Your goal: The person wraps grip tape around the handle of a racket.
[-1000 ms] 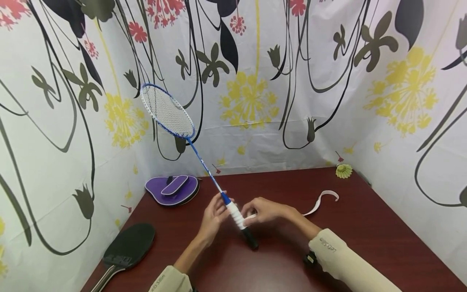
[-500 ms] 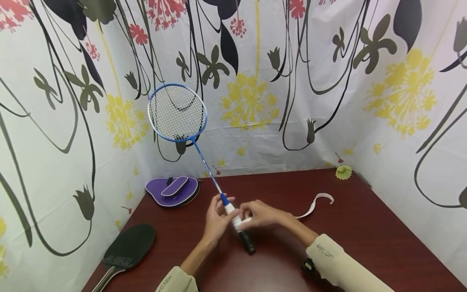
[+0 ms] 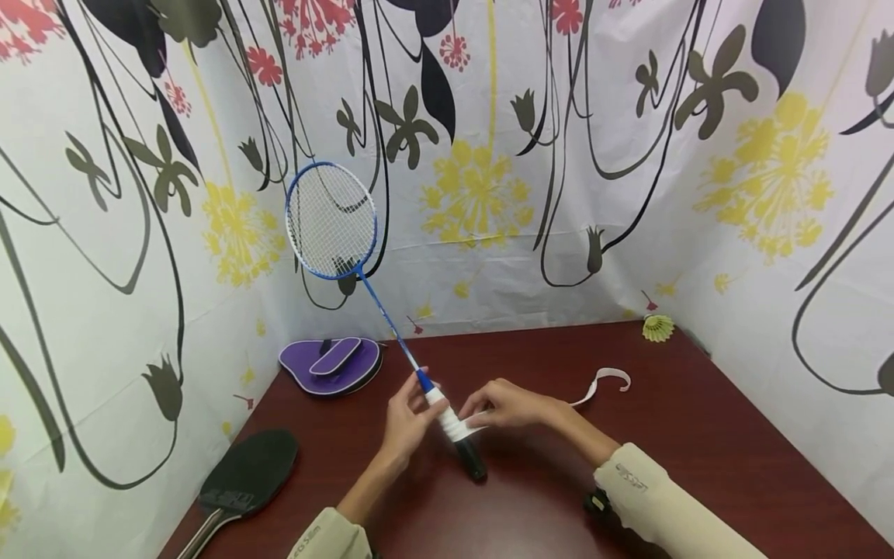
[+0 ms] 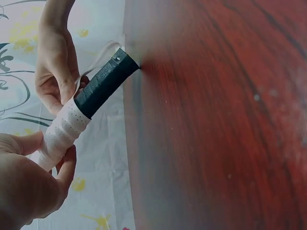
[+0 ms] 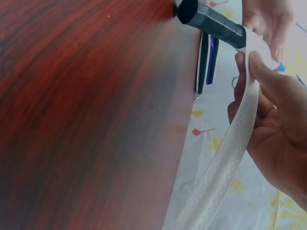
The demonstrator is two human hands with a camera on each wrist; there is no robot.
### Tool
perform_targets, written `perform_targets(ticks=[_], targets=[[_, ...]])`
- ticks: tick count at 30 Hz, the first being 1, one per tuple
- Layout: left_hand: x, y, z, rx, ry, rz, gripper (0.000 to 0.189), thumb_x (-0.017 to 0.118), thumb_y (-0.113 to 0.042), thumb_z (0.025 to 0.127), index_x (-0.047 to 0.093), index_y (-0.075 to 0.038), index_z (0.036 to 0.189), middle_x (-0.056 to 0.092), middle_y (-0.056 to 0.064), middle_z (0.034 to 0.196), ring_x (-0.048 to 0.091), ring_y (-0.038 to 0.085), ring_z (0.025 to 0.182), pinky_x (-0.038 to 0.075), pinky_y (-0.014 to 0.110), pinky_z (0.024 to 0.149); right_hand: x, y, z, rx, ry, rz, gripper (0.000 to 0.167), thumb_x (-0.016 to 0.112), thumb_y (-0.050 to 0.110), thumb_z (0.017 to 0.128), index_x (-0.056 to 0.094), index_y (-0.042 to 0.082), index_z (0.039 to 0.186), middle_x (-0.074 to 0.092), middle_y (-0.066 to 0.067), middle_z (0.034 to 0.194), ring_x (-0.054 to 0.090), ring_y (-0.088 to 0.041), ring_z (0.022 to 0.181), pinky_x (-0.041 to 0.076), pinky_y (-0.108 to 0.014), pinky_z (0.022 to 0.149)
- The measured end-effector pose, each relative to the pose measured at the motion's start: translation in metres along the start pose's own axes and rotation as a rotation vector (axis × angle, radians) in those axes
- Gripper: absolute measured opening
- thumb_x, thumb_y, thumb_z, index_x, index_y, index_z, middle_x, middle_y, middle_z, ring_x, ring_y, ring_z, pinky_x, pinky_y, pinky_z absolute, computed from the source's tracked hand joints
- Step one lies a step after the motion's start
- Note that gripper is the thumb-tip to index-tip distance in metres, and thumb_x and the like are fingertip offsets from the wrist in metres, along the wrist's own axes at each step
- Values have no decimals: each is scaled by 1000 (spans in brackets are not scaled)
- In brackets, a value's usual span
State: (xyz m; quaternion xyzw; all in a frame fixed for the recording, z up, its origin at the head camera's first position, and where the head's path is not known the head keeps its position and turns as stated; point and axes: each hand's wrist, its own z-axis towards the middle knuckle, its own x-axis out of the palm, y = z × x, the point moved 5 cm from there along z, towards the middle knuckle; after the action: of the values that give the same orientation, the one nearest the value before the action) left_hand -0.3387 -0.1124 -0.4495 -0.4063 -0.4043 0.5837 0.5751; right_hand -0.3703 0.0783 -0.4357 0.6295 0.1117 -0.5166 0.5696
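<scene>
A blue and white badminton racket (image 3: pixel 331 221) is held at a slant over the table, head up and to the left. My left hand (image 3: pixel 405 423) grips its handle near the blue cone, thumb on the white-wrapped part. White perforated grip tape (image 4: pixel 64 127) covers the upper handle; the lower end (image 4: pixel 106 81) is bare black. My right hand (image 3: pixel 510 405) pinches the tape where it leaves the handle, between thumb and fingers. The loose tape strip (image 5: pixel 235 139) runs down past the right palm and, in the head view, its curled tail shows behind the right forearm.
A purple paddle case (image 3: pixel 335 365) lies at the back left of the dark red table (image 3: pixel 559 489). A black table tennis paddle (image 3: pixel 247 473) lies at the front left. A yellow shuttlecock (image 3: pixel 658 328) sits in the back right corner. Patterned curtains (image 3: pixel 482 287) enclose the table.
The racket has turned about its handle, its head facing the camera more, then partly away again. The white wrap reaches a little lower on the handle, and the tape's tail has drawn left.
</scene>
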Motion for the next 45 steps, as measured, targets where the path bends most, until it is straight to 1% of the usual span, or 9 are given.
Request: perform_targets(ticks=[11, 14, 17, 21, 25, 31, 35, 38, 45], targets=[[0, 1, 1, -37, 53, -87, 71, 67, 12, 92, 38, -1, 156, 65, 24, 131, 57, 48, 130, 57, 29, 95, 4, -3, 7, 35, 9, -37, 21, 70, 23, 101, 79, 11, 116, 77, 9, 101, 63, 1, 77, 56, -21, 72], [-1, 1, 0, -53, 49, -88, 77, 66, 12, 93, 32, -3, 160, 64, 23, 136, 58, 44, 130, 56, 26, 93, 4, -3, 9, 58, 7, -36, 18, 70, 24, 101, 79, 14, 113, 76, 12, 99, 63, 0, 78, 55, -22, 72], [-1, 1, 0, -50, 27, -12, 79, 67, 9, 93, 29, -4, 162, 65, 19, 137, 61, 37, 128, 55, 23, 90, 5, -3, 11, 63, 7, -48, 15, 71, 26, 101, 78, 15, 110, 73, 14, 93, 62, 0, 77, 54, -22, 71], [1, 0, 0, -45, -25, 100, 76, 73, 2, 91, 37, -4, 157, 67, 15, 135, 64, 31, 123, 53, 30, 93, 6, -2, 13, 63, 9, -64, 14, 73, 28, 100, 77, 16, 106, 70, 15, 86, 58, 0, 72, 52, -21, 66], [5, 0, 4, -55, -96, 137, 64, 82, -13, 90, 50, -8, 145, 71, 12, 127, 67, 30, 117, 54, 37, 96, 3, -1, 15, 63, 1, -82, 15, 74, 30, 99, 77, 17, 104, 70, 15, 84, 59, 0, 71, 52, -21, 65], [8, 3, 12, -78, -225, 144, 55, 89, -21, 84, 63, -11, 132, 71, 11, 102, 71, 19, 89, 55, 24, 68, -6, -5, 15, 93, -55, -97, 16, 78, 33, 95, 77, 17, 100, 67, 14, 78, 58, -2, 67, 51, -22, 64], [11, 1, 17, -82, -242, 104, 61, 89, -13, 84, 64, -11, 139, 72, 13, 98, 71, 19, 85, 54, 21, 63, -11, -11, 14, 94, -77, -97, 16, 79, 33, 94, 78, 18, 99, 67, 14, 78, 57, -4, 68, 50, -22, 64], [12, -1, 22, -50, -251, 93, 69, 88, -5, 82, 60, -9, 145, 74, 18, 100, 75, 27, 88, 56, 21, 65, -15, -16, 12, 86, -64, -99, 13, 77, 29, 96, 79, 19, 104, 73, 15, 86, 64, -3, 77, 54, -22, 71], [12, 2, 33, 2, -195, 59, 76, 84, 4, 83, 53, -6, 151, 75, 24, 111, 75, 36, 100, 62, 30, 81, -32, -22, 11, 71, -32, -137, 11, 75, 22, 98, 79, 17, 107, 76, 13, 95, 69, -2, 86, 57, -24, 80]])
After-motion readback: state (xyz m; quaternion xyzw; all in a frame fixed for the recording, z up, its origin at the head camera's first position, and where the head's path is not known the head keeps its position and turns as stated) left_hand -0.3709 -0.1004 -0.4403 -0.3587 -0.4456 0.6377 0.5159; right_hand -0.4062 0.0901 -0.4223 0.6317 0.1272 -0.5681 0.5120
